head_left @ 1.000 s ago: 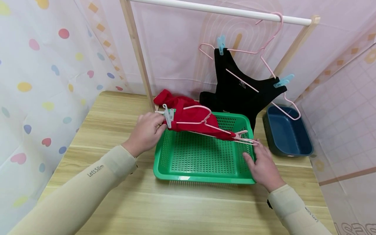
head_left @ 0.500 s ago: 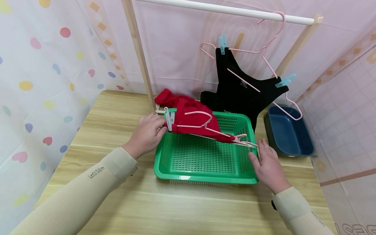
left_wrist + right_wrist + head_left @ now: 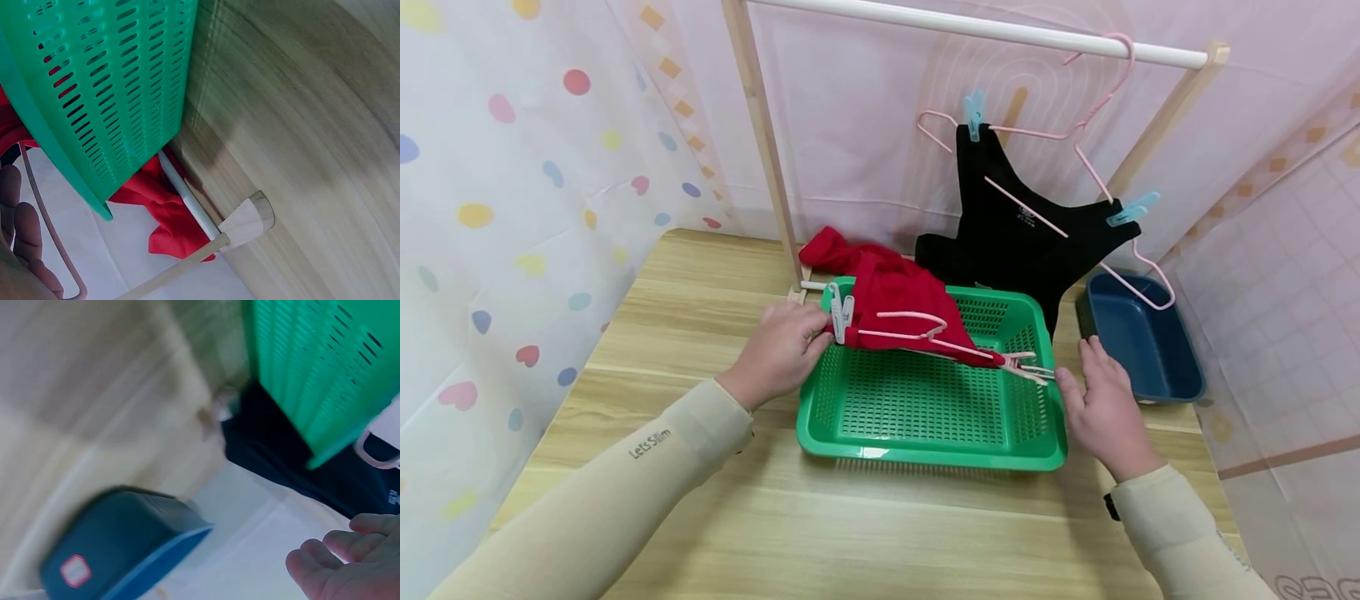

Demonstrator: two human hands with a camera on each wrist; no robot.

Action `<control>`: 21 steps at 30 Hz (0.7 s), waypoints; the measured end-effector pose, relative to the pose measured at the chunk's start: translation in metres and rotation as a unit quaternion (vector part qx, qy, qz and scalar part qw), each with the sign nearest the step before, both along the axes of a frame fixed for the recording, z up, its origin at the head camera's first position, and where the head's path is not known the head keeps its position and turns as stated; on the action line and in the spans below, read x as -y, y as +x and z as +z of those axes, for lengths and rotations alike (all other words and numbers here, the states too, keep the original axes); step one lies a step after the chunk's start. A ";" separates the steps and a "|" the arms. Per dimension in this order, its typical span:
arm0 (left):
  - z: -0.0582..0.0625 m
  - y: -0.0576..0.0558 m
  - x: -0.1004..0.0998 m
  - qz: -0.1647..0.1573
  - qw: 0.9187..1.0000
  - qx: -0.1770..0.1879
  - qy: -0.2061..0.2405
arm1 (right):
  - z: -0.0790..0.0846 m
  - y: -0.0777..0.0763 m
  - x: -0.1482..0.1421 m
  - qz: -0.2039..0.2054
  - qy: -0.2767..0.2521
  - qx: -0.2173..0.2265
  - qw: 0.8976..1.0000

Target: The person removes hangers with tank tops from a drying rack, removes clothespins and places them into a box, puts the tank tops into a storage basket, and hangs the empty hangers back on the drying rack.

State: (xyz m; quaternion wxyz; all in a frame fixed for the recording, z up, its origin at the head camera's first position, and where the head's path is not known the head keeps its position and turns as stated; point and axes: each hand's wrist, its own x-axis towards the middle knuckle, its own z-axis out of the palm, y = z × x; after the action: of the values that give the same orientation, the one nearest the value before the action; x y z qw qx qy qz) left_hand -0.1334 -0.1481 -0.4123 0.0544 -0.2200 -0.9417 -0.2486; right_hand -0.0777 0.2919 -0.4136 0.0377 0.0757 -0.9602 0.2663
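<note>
A red garment [image 3: 904, 287] is clipped to a pink hanger [image 3: 895, 335] and drapes over the back of a green basket [image 3: 932, 460]. One grey clothespin [image 3: 839, 313] sits at the garment's left corner, and a pale pink clothespin [image 3: 1022, 365] at its right. My left hand [image 3: 781, 348] grips the hanger's left end beside the grey clothespin; the hanger's wire [image 3: 45, 206] runs along the fingers in the left wrist view. With fingers extended, my right hand [image 3: 1103, 407] is beside the basket's right rim, its thumb close to the hanger's right end.
Behind the basket a black garment [image 3: 1037, 242] hangs by blue clothespins [image 3: 1133, 210] from another pink hanger, hooked on the rack's white rail [image 3: 1015, 30]. A dark blue basin [image 3: 1150, 342] stands at right. The rack's wooden post [image 3: 763, 142] rises at back left.
My right hand has moved right, away from the hanger's right end, and its fingers have straightened. The hanger and red garment have come slightly lower and nearer, my left hand staying on it.
</note>
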 end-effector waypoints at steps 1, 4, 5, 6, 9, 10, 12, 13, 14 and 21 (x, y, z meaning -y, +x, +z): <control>0.000 0.000 0.000 -0.001 1.000 0.000 -0.002 | 0.004 -0.002 0.001 0.003 0.001 -0.002 1.000; -0.002 0.002 0.000 -0.004 1.000 0.002 -0.003 | 0.019 -0.009 0.005 0.012 0.001 -0.002 1.000; -0.002 0.003 0.000 -0.005 1.000 0.004 -0.002 | 0.025 -0.011 0.007 0.015 0.002 -0.002 1.000; -0.002 0.003 0.000 -0.005 1.000 0.005 -0.001 | 0.031 -0.015 0.010 0.020 0.002 0.000 1.000; -0.003 0.004 0.000 -0.005 1.000 0.012 0.000 | 0.049 -0.026 0.019 0.040 0.009 0.016 0.999; -0.003 0.004 0.000 -0.005 1.000 0.014 0.000 | 0.055 -0.030 0.023 0.050 0.014 0.024 0.998; -0.004 0.004 0.001 -0.006 1.000 0.019 -0.002 | 0.065 -0.040 0.032 0.068 0.025 0.042 0.996; -0.003 0.005 0.001 -0.006 1.000 0.020 -0.004 | 0.070 -0.045 0.037 0.077 0.033 0.052 0.995; -0.003 0.005 0.001 -0.007 1.000 0.023 -0.004 | 0.075 -0.049 0.041 0.085 0.041 0.059 0.994; -0.002 0.005 0.002 -0.011 0.999 0.033 -0.003 | 0.095 -0.082 0.072 0.138 0.089 0.074 0.984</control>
State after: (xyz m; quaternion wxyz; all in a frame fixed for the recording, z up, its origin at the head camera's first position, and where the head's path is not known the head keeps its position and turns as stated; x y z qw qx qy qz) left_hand -0.1285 -0.1505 -0.4141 0.0199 -0.2217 -0.9413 -0.2538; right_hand -0.1592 0.2195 -0.3183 -0.0775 0.1904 -0.9606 0.1870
